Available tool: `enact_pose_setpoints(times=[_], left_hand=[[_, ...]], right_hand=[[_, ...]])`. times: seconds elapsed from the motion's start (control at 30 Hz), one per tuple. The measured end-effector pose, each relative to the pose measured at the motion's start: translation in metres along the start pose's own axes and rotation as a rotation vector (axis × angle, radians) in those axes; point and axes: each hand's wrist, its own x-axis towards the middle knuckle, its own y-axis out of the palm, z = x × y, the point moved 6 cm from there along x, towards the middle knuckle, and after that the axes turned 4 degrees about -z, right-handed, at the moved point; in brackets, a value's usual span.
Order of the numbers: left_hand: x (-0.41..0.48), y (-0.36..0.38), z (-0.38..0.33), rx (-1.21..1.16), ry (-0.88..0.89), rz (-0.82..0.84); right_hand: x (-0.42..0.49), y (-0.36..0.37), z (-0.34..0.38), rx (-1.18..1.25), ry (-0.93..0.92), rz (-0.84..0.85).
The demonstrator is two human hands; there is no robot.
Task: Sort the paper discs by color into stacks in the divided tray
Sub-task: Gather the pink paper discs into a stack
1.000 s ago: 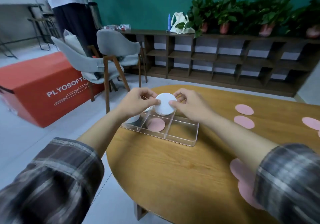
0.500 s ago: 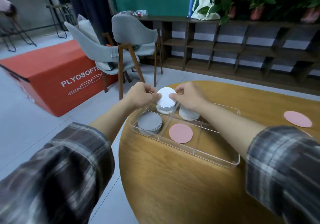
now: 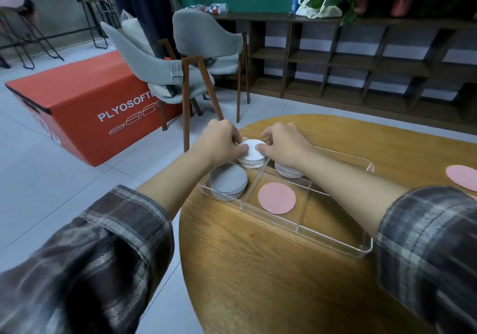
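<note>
White lettering reading "PLYOSOFT", cut off by a chair leg, is showing on the orange box [image 3: 85, 106] standing on the floor.

The right forearm [image 3: 343, 179] crossed the tray [image 3: 284, 221] and covered most of the pale stack [image 3: 284, 172] in its far middle compartment. The left hand [image 3: 222, 144] and right hand [image 3: 284, 144] hid the far rim of the white stack [image 3: 251, 150] in its far left compartment. Right of the tray, a pink disc [image 3: 462, 180] was cut off by the picture's edge, and nearer than the tray both plaid sleeves [image 3: 90, 264] were blurred.
</note>
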Motion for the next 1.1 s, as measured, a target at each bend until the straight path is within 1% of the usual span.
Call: enact_pose_setpoints(times=[0.1,0.23,0.43,0.6,0.77,0.87,0.97,1.1], left_hand=[[-0.004,-0.008,-0.008,0.048,0.01,-0.006],[-0.015,-0.03,-0.038,0.039,0.048,-0.032],[-0.044,-0.051,-0.127,0.017,0.239,0.046],[-0.078,-0.056,-0.207,-0.012,0.356,0.111],[-0.112,-0.038,-0.275,-0.026,0.46,0.161],[-0.127,-0.021,-0.306,-0.037,0.49,0.192],[-0.138,0.0,-0.328,-0.059,0.481,0.217],[-0.148,0.037,-0.342,-0.052,0.425,0.301]], right_hand=[[-0.011,-0.018,0.0,0.046,-0.036,-0.061],[-0.042,-0.059,-0.01,0.138,-0.054,-0.113],[-0.113,-0.117,-0.044,0.15,-0.068,-0.169],[-0.181,-0.167,-0.08,0.144,-0.031,-0.215],[-0.245,-0.202,-0.122,0.11,0.026,-0.258],[-0.278,-0.214,-0.147,0.099,0.05,-0.268],[-0.306,-0.219,-0.17,0.112,0.061,-0.279],[-0.329,-0.214,-0.198,0.161,0.103,-0.288]])
